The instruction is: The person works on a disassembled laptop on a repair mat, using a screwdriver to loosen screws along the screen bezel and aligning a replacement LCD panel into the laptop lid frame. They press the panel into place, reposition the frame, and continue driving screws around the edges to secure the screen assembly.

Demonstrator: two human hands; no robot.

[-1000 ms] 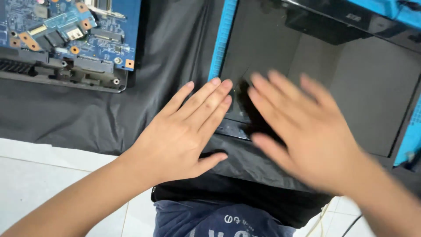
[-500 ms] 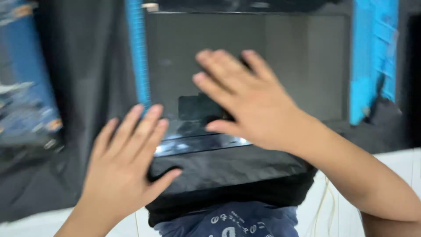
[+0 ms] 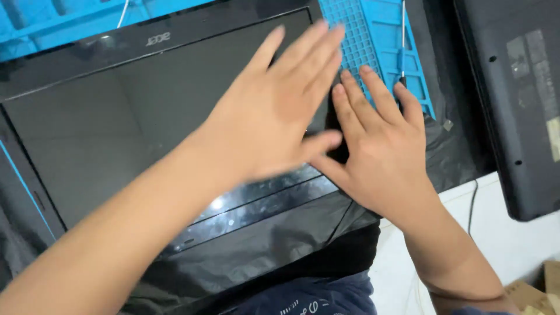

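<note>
A black laptop screen panel [image 3: 116, 128] lies flat on a black cloth [image 3: 256, 256] in front of me. My left hand [image 3: 274, 111] hovers over the panel's right part, fingers spread and flat, blurred by motion, holding nothing. My right hand [image 3: 379, 146] lies palm down at the panel's right edge, its fingertips reaching the blue gridded mat [image 3: 373, 41]. The thumbs of both hands nearly meet. Whether the left hand touches the glass I cannot tell.
A thin screwdriver [image 3: 402, 52] lies on the blue mat. A dark laptop bottom cover [image 3: 513, 105] sits at the right, partly on the white table [image 3: 501, 233]. A cardboard corner [image 3: 536, 291] shows at the bottom right. A cable [image 3: 471, 204] runs down from the cloth.
The view has swung so the screen panel fills the left. Both hands have shifted to the panel's right edge, and the left hand now sits close beside the right.
</note>
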